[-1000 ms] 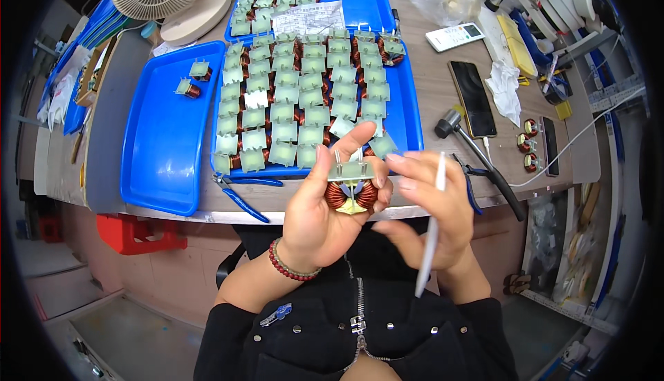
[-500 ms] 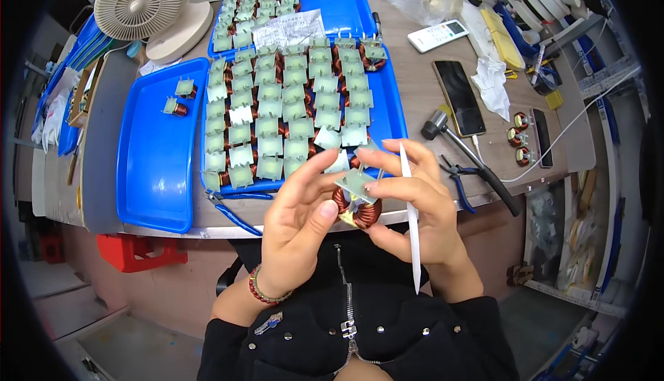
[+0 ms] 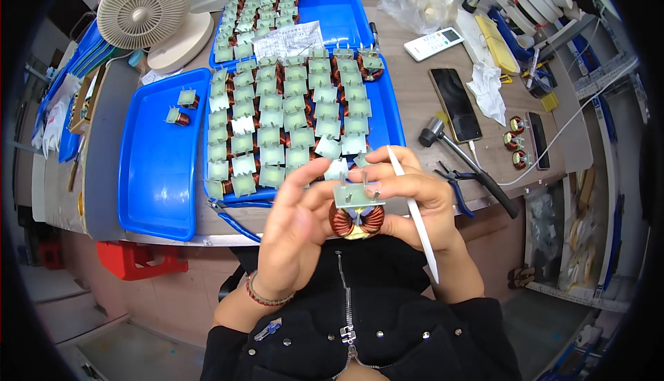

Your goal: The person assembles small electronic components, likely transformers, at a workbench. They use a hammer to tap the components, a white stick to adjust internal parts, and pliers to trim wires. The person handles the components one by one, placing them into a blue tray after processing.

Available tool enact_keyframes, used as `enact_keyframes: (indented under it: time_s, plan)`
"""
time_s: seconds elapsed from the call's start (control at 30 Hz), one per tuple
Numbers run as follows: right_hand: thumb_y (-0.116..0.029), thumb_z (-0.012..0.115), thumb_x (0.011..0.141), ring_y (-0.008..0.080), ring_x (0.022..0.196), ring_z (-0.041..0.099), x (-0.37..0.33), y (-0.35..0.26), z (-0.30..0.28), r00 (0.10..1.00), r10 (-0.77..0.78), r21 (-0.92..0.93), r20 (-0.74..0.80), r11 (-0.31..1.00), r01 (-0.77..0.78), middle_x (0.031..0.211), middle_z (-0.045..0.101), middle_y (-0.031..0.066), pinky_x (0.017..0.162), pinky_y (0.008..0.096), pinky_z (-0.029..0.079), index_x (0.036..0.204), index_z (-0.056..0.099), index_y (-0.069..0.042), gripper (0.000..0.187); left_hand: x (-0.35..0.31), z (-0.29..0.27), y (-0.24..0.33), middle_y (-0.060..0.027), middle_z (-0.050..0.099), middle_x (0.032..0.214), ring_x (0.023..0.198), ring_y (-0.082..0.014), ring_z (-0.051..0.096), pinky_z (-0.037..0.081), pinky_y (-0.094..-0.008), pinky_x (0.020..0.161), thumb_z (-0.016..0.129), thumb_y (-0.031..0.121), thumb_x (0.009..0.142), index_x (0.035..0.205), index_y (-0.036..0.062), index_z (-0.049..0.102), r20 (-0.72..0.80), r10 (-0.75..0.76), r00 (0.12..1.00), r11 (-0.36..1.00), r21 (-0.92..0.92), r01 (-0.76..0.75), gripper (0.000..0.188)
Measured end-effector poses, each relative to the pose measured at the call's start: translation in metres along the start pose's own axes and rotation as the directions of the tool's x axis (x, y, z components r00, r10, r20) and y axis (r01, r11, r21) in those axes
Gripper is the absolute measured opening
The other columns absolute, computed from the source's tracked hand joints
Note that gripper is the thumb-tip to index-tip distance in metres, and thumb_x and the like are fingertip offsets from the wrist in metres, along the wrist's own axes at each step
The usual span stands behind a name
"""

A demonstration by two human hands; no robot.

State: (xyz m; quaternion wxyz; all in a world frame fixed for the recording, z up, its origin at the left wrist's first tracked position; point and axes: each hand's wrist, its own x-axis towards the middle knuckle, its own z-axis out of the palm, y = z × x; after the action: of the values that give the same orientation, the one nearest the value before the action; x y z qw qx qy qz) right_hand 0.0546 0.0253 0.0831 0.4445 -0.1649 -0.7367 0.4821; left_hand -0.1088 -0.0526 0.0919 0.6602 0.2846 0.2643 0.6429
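Observation:
A toroidal inductor with copper windings and a pale green square base plate is held up in front of my chest, plate uppermost with metal pins. My right hand grips its right side between thumb and fingers. A white pointed plastic stick is also tucked among those right-hand fingers, slanting downward. My left hand is at the inductor's left, thumb lifted off it and fingers spread. Its fingertips lie beside or behind the coil; whether they touch is hidden. Behind stands a blue tray packed with rows of similar inductors.
Two inductors sit in another blue tray at left. Beyond are a paper sheet and a fan. To the right lie a hammer, pliers, a phone, a remote control and several inductors.
The inductor has turned so its windings face me more squarely. My left thumb has come away from it. The white stick has tilted more in my right hand.

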Motion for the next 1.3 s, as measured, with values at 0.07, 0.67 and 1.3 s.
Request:
enact_keyframes:
  time_s: [0.07, 0.67, 1.3]
  plan:
    - [-0.008, 0.078, 0.060, 0.0291, 0.108, 0.048, 0.008, -0.003, 0.003, 0.997, -0.033, -0.048, 0.069, 0.998, 0.036, 0.105, 0.062, 0.0143, 0.095, 0.0418, 0.031, 0.096, 0.063, -0.007, 0.039, 0.008, 0.005, 0.000, -0.0129, 0.047, 0.119, 0.106, -0.0230, 0.052, 0.044, -0.0387, 0.088, 0.033, 0.041, 0.093, 0.127, -0.0009, 0.032, 0.003, -0.205, 0.979, 0.946, -0.258, 0.198, 0.054]
    - [-0.060, 0.072, 0.048, 0.0206, 0.103, 0.049, -0.028, -0.020, 0.005, 0.953, 0.273, 0.613, 0.135, 0.733, -0.297, 0.128, 0.042, 0.0192, 0.088, 0.0325, 0.040, 0.118, 0.032, -0.002, 0.099, 0.012, -0.005, -0.009, -0.0062, 0.050, 0.082, 0.068, -0.0145, 0.048, 0.033, -0.0234, 0.052, 0.025, 0.051, 0.092, 0.100, 0.0106, 0.045, -0.157, -0.132, 0.979, 0.953, -0.291, 0.082, 0.046]
    - [-0.013, 0.064, 0.073, 0.0298, 0.067, 0.057, -0.044, 0.040, -0.053, 0.872, 0.270, -0.802, -0.408, 0.352, -0.483, 0.081, 0.060, 0.0111, 0.057, 0.0384, 0.045, 0.096, 0.057, -0.007, 0.025, -0.046, -0.058, -0.013, -0.0108, 0.047, 0.074, 0.060, -0.0168, 0.039, 0.034, -0.0271, 0.055, 0.027, 0.049, 0.092, 0.092, 0.0067, 0.045, -0.121, -0.155, 0.981, 0.978, -0.159, 0.135, 0.047]
